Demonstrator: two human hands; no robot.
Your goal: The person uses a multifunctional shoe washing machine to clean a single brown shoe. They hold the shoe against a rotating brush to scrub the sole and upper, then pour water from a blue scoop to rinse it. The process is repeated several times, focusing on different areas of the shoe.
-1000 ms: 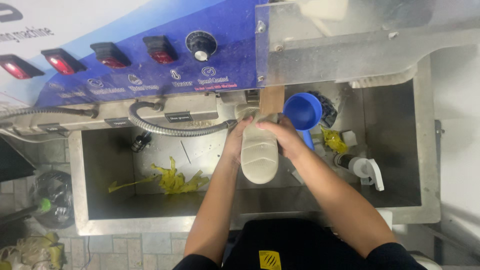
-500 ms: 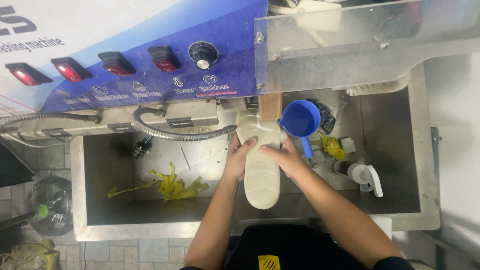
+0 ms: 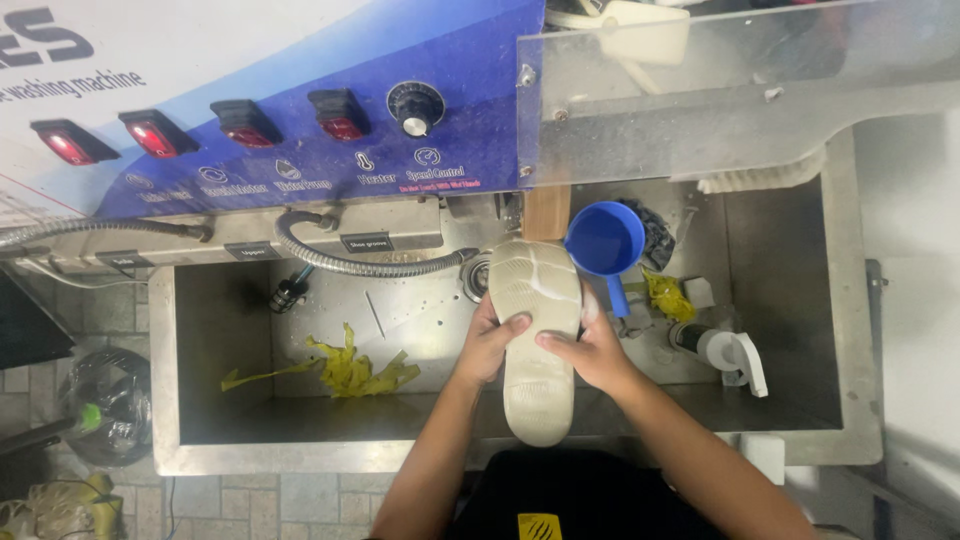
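Note:
Both my hands hold a cream-white shoe [image 3: 535,330] sole-up over a stainless steel sink [image 3: 200,440]. My left hand [image 3: 488,340] grips its left edge, thumb across the sole. My right hand [image 3: 590,350] grips the right edge, thumb also on the sole. The shoe's toe points away from me, close to a wooden block [image 3: 546,212] and a round fitting under the blue control panel [image 3: 300,130] of a washing machine.
A blue scoop [image 3: 604,240] sits just right of the shoe's toe. A yellow cloth [image 3: 350,368] lies in the sink's left half. A flexible metal hose [image 3: 350,262] runs below the panel. A white-capped bottle [image 3: 720,350], yellow scrap [image 3: 665,295] and dark rag [image 3: 655,232] lie at the right.
The shoe has been pulled down and toward me, away from the fitting. My hands have slid lower along its sides. The view has shifted slightly.

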